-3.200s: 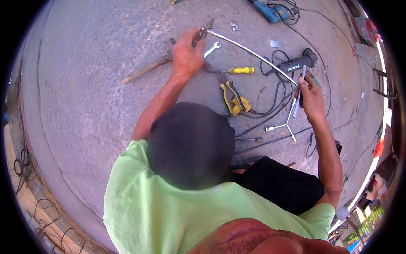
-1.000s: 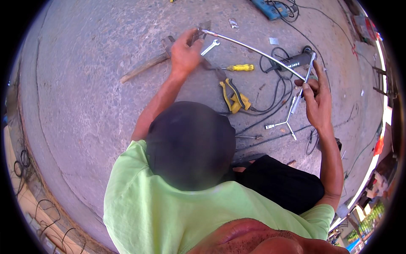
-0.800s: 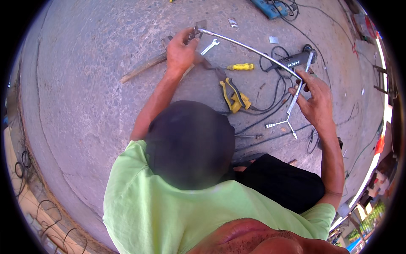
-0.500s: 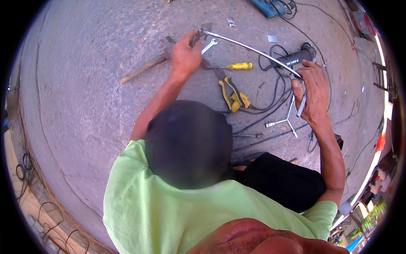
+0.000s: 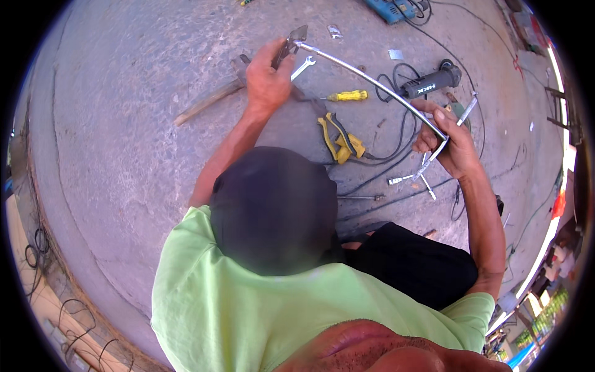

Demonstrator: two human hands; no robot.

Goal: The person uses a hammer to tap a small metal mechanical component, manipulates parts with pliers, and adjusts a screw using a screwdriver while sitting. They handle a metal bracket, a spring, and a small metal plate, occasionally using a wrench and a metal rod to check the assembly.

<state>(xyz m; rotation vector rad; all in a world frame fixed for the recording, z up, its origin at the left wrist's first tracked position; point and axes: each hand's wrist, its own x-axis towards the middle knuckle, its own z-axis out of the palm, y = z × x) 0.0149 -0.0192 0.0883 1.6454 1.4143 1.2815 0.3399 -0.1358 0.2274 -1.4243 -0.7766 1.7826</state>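
Observation:
My left hand (image 5: pixel 268 79) grips a small dark metal bracket (image 5: pixel 299 34) with a flat plate at its top. Against the bracket rests the tip of a long, shiny T-handle socket wrench (image 5: pixel 372 80). Its shaft slants down to the right. My right hand (image 5: pixel 455 139) is closed around the wrench where the shaft meets the crossbar, and the bar's two ends stick out past the fingers. Just beside the left hand, on the floor, lie a combination wrench (image 5: pixel 304 67) and a hammer (image 5: pixel 214 101) with a wooden handle, its head partly hidden.
On the concrete floor (image 5: pixel 124 142) lie a yellow screwdriver (image 5: pixel 347 96), yellow-handled pliers (image 5: pixel 326 137), a Y-shaped socket wrench (image 5: pixel 426 180) and a dark angle grinder (image 5: pixel 434 82). A blue power tool (image 5: pixel 390 9) sits farther back. Black cords (image 5: pixel 403 124) wind between the tools.
My right hand has turned the T-handle, so its crossbar now points another way, and the fingers have shifted. The left hand has moved slightly up with the bracket, showing more of its plate.

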